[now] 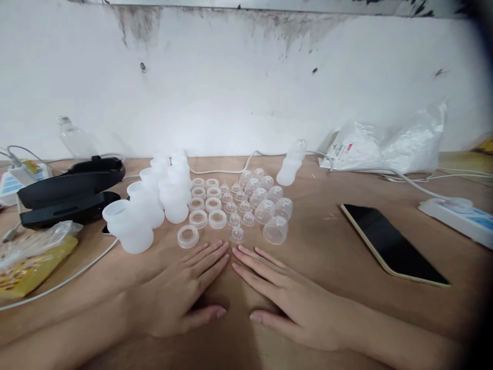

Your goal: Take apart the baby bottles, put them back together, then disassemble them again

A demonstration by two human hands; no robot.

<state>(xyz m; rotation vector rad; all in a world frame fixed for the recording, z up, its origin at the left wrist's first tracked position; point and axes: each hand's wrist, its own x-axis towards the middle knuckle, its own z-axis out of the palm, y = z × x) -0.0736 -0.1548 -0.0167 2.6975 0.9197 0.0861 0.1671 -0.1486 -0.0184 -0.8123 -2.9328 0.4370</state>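
Both hands lie flat on the brown table, holding nothing. My left hand (185, 288), fingers stretched out, is just in front of the nearest translucent collar ring (188, 237). My right hand (285, 293) lies the same way, its fingertips close to a clear bottle nipple (237, 234) and a clear dome cap (275, 230). Behind them, several rings, nipples and caps stand in rows. To the left are rows of frosted baby bottle bodies (133, 228), open at the top. One assembled bottle (291, 163) with its cap on stands at the back right.
A phone (393, 244) lies at right, near a white power strip (458, 216). Plastic bags (385, 146) rest against the wall. At left are a black case (73, 190), a yellow packet (38, 262), a clear bottle (75, 136) and a cable (77, 272).
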